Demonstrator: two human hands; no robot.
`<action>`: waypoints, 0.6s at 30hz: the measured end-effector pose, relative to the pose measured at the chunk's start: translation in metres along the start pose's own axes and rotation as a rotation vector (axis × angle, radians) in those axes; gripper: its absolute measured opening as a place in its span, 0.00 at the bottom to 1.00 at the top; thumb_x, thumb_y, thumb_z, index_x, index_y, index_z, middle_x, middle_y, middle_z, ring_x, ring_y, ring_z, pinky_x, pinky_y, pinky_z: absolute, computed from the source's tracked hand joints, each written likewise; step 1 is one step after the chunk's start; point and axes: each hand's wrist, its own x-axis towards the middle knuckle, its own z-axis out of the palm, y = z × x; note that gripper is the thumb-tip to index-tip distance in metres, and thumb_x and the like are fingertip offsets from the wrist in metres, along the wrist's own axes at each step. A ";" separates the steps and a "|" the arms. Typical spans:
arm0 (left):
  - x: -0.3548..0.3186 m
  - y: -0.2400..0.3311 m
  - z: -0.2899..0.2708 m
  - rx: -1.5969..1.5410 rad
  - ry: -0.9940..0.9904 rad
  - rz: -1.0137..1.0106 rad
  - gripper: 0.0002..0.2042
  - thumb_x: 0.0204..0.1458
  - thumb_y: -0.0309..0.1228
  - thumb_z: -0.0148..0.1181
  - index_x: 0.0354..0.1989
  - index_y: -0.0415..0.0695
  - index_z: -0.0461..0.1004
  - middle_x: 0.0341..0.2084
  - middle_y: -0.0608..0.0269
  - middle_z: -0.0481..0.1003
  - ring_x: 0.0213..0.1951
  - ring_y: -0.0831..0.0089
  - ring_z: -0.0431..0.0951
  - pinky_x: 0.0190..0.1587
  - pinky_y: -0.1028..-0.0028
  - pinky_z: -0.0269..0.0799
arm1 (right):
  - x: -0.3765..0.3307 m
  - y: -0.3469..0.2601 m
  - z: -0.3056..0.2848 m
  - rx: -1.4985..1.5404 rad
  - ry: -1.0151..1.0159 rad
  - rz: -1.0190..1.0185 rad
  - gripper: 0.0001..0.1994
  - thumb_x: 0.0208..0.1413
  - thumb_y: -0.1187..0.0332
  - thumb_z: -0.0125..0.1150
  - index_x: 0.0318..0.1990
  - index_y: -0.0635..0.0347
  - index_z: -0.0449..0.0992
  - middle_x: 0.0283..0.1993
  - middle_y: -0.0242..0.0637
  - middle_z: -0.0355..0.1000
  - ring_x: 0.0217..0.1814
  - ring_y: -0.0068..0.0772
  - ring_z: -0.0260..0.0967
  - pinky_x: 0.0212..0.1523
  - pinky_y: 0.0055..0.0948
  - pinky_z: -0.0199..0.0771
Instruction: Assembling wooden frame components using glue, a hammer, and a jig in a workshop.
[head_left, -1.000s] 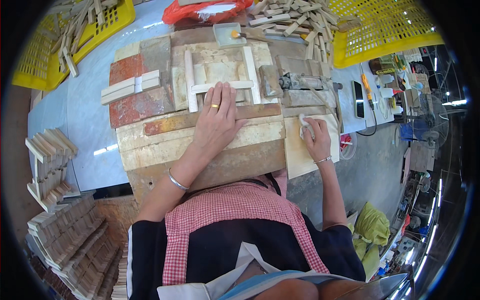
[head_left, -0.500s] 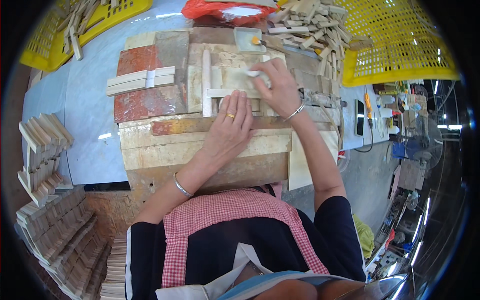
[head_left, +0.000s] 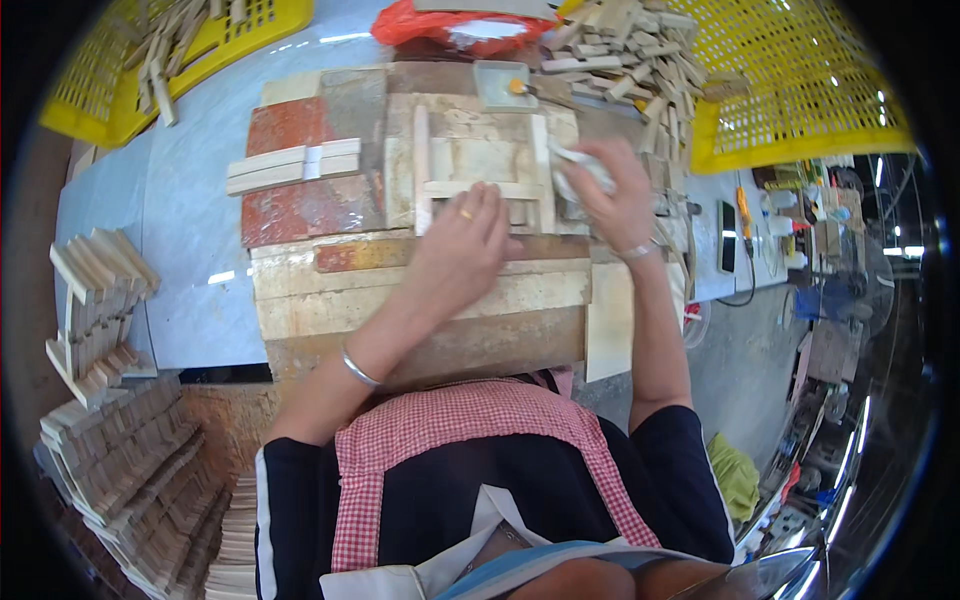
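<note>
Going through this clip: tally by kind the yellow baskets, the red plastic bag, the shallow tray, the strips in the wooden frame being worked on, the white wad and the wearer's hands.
Yellow baskets: 2
Red plastic bag: 1
Shallow tray: 1
Frame strips: 3
White wad: 1
Hands, left and right: 2
Total: 10

One left hand (head_left: 465, 240), one right hand (head_left: 618, 200); one three-bar wooden frame (head_left: 445, 188) at the left; one white wad (head_left: 588, 168) in the right; two yellow baskets (head_left: 95, 115) (head_left: 800, 135) and one red bag (head_left: 402, 27) beyond both hands.
</note>
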 end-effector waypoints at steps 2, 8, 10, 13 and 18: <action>0.016 -0.016 -0.006 0.043 -0.069 -0.002 0.18 0.48 0.33 0.58 0.45 0.34 0.71 0.43 0.49 0.71 0.46 0.57 0.72 0.50 0.61 0.65 | -0.039 0.016 -0.041 -0.024 0.013 0.170 0.09 0.48 0.69 0.63 0.37 0.60 0.76 0.35 0.42 0.70 0.38 0.45 0.69 0.40 0.35 0.68; 0.056 -0.040 -0.006 0.022 -0.209 0.083 0.10 0.51 0.30 0.56 0.39 0.39 0.73 0.31 0.55 0.69 0.35 0.62 0.73 0.39 0.66 0.67 | -0.168 0.057 -0.063 -0.201 -0.106 0.375 0.12 0.49 0.68 0.61 0.42 0.57 0.74 0.44 0.43 0.70 0.42 0.46 0.69 0.43 0.35 0.70; 0.073 -0.028 -0.019 -0.175 -0.092 -0.019 0.09 0.54 0.29 0.54 0.40 0.38 0.73 0.32 0.57 0.71 0.34 0.64 0.74 0.39 0.68 0.68 | -0.193 0.054 -0.047 -0.238 -0.024 0.369 0.15 0.50 0.66 0.61 0.46 0.54 0.73 0.51 0.43 0.68 0.46 0.47 0.69 0.46 0.37 0.70; 0.088 -0.010 -0.027 -0.683 0.139 -0.310 0.10 0.60 0.30 0.49 0.42 0.37 0.72 0.33 0.60 0.73 0.34 0.69 0.75 0.39 0.72 0.70 | -0.197 0.052 -0.046 -0.251 -0.020 0.353 0.17 0.49 0.65 0.61 0.48 0.52 0.72 0.53 0.43 0.66 0.48 0.47 0.68 0.48 0.38 0.70; 0.058 -0.004 -0.010 -1.255 0.209 -0.913 0.12 0.63 0.31 0.45 0.44 0.35 0.72 0.37 0.57 0.76 0.39 0.71 0.77 0.46 0.73 0.73 | -0.192 0.044 -0.051 -0.240 -0.023 0.311 0.17 0.49 0.66 0.62 0.48 0.52 0.72 0.54 0.43 0.66 0.49 0.47 0.67 0.47 0.38 0.71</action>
